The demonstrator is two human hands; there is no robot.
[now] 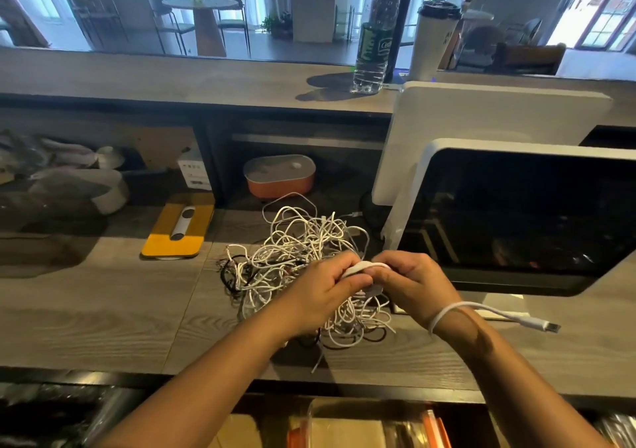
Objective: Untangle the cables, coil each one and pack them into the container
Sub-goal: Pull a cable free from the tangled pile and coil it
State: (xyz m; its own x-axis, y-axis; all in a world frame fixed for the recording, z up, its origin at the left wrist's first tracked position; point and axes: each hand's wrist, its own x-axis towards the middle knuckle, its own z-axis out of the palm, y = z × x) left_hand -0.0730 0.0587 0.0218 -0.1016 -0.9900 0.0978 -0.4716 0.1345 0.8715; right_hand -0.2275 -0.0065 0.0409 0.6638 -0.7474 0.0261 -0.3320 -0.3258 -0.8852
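A tangled heap of white and black cables (296, 251) lies on the wooden counter in the middle of the head view. Above its near side, my left hand (327, 287) and my right hand (409, 282) meet and both grip a thick white cable (364, 267) bent into a loop between them. That cable runs around my right wrist, and its plug end (547, 327) sticks out to the right over the counter. An orange container with a grey lid (279, 176) stands at the back under the shelf.
A white-framed screen (533, 220) stands close on the right, another white panel behind it. A yellow pad with a grey device (179, 230) lies left of the heap. A water bottle (373, 34) and a white cup (435, 38) stand on the raised ledge.
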